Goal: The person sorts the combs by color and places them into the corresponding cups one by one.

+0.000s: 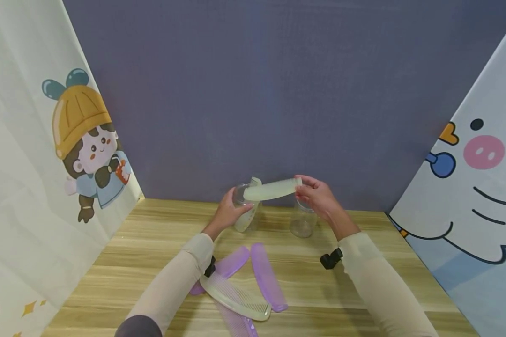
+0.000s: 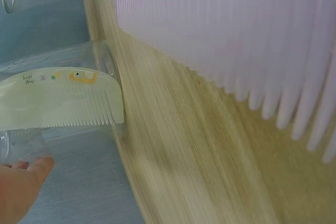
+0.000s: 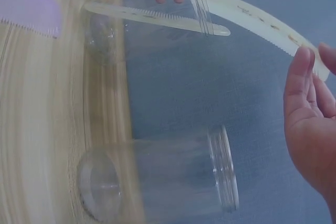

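My left hand (image 1: 226, 214) grips a clear jar (image 1: 257, 221) near its rim, at the back of the table. Inside that jar a pale green comb (image 2: 58, 98) leans at a slant, its top end poking out of the mouth. Between thumb and fingers my right hand (image 1: 320, 196) pinches one end of another pale green comb (image 1: 274, 189). This comb lies nearly level in the air, and its far end is at the left jar's mouth. Below the right hand stands a second clear jar (image 3: 168, 174), upright and apart from the first.
Nearer me on the wooden table (image 1: 320, 299) lie several combs: a purple comb (image 1: 269, 278) on the right, another purple comb (image 1: 233, 263) at the left, and a pale green comb (image 1: 236, 299) across a further purple comb (image 1: 238, 323). A grey wall (image 1: 257, 93) rises behind the jars.
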Tool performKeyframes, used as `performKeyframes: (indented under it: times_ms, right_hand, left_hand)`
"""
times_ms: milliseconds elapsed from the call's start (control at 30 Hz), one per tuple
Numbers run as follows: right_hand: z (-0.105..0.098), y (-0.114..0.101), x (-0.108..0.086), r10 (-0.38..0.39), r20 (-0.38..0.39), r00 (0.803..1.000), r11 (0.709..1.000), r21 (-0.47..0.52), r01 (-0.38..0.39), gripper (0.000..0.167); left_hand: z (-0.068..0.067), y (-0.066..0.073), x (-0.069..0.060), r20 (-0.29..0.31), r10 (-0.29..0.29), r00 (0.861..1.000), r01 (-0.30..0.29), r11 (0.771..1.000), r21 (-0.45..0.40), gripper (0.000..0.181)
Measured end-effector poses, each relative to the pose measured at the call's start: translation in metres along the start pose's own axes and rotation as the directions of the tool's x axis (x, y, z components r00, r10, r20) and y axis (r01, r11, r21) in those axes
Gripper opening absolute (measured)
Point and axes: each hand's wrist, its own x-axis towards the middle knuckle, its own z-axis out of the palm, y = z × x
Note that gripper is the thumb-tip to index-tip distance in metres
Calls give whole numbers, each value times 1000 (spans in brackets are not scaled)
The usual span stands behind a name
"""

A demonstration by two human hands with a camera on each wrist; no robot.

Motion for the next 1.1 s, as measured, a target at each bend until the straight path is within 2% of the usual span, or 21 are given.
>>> performKeyframes:
  times_ms: [200,333,533,633,800,1100]
  right_hand:
    - [8,1,4,-39,-35,999,997,61,41,59]
    - [11,4,4,-56,-36,998,994,88,59,62]
    - [16,5,1,-102,50,994,995,0,102,65]
    - [18,6,-1,-107,77,991,994,-4,108,63]
    - [19,10,-5,-98,80,992,995,-3,98,59]
    - [11,29,-17,-37,102,994,993,-109,48,58]
  left_hand:
    - [1,-2,0,-8,4,1000,-4,1000,-4,100]
    - [1,-2,-1,-6,0,1000,0,1000,-10,100]
    - [1,-3,-1,-14,-5,1000,5,1000,1,100]
    - [0,-3,0,-22,2,1000,-2,1000,5,99]
    - [0,0,0,-30,12,999,-12,1000,-3,99]
    - [0,2,0,-32,14,999,-14,1000,1,97]
